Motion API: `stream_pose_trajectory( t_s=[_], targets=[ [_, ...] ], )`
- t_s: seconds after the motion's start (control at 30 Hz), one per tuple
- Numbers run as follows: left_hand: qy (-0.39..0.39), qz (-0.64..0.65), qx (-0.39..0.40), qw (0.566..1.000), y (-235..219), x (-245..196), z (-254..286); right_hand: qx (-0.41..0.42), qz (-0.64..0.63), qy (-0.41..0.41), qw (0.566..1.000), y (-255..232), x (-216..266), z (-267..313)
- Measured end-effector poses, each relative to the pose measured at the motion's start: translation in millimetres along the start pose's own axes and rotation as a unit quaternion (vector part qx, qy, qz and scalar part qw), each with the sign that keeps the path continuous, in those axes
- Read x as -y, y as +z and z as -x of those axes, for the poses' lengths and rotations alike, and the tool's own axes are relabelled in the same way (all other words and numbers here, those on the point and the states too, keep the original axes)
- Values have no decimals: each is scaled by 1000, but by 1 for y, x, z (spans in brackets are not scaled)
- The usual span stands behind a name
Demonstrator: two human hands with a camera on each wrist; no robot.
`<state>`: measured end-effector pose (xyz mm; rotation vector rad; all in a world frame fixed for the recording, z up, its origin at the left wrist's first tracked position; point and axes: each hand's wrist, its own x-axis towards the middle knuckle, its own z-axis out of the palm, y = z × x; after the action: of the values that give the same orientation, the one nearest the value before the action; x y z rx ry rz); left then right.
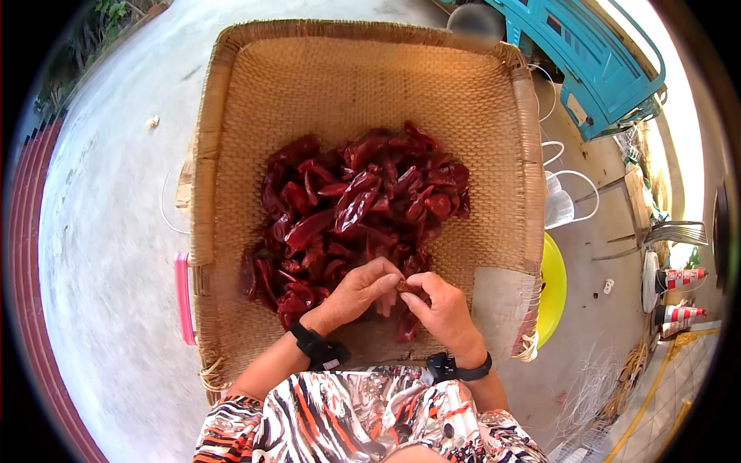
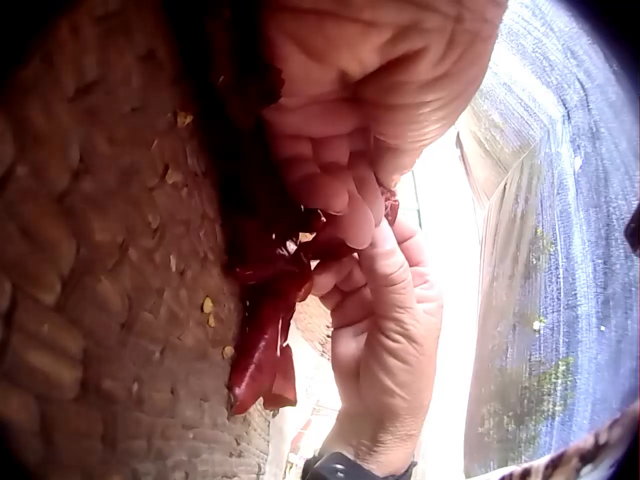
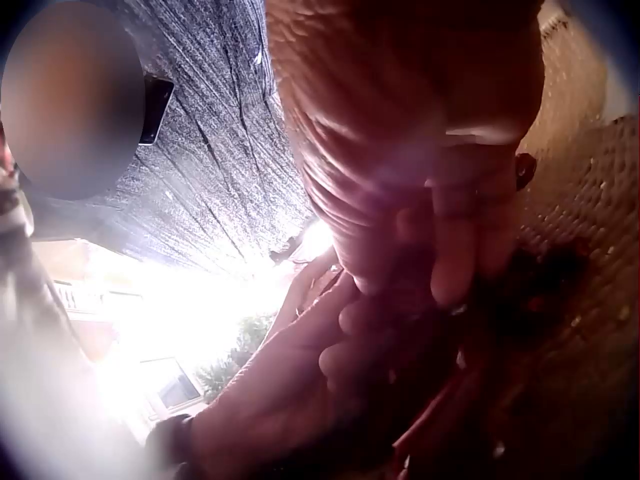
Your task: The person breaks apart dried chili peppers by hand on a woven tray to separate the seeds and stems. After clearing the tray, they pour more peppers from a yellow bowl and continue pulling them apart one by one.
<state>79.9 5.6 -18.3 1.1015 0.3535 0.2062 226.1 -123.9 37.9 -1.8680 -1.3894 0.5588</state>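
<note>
A pile of glossy dark red dried chili peppers [image 1: 359,201] lies in a woven basket tray [image 1: 370,73]. Over the pile's near edge, my left hand [image 1: 359,292] and right hand [image 1: 444,312] meet, fingertips together. Between them they pinch a small dried chili pepper [image 2: 391,206], mostly hidden by the fingers. In the left wrist view, another red chili [image 2: 262,345] lies on the weave just below the hands. The right wrist view is dark around the right hand's fingers [image 3: 455,255], and the held piece is hidden there.
A yellow-green basin [image 1: 553,289] stands right of the tray, beside a white bucket [image 1: 559,202]. At the left edge is a pink item [image 1: 184,299]. A blue-green vehicle [image 1: 579,62] stands at the back right. Small yellow seeds [image 2: 208,305] dot the weave.
</note>
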Motion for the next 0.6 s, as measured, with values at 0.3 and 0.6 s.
stream_pose_trajectory(
  t_s=[0.3,0.6],
  targets=[
    [-20,1,-12,1000,2,-4,1,-247,151,67,955,-90,-6,29],
    [-15,8,-4,1000,1,-5,0,-352,47,195,914,-106,-39,21]
  ],
)
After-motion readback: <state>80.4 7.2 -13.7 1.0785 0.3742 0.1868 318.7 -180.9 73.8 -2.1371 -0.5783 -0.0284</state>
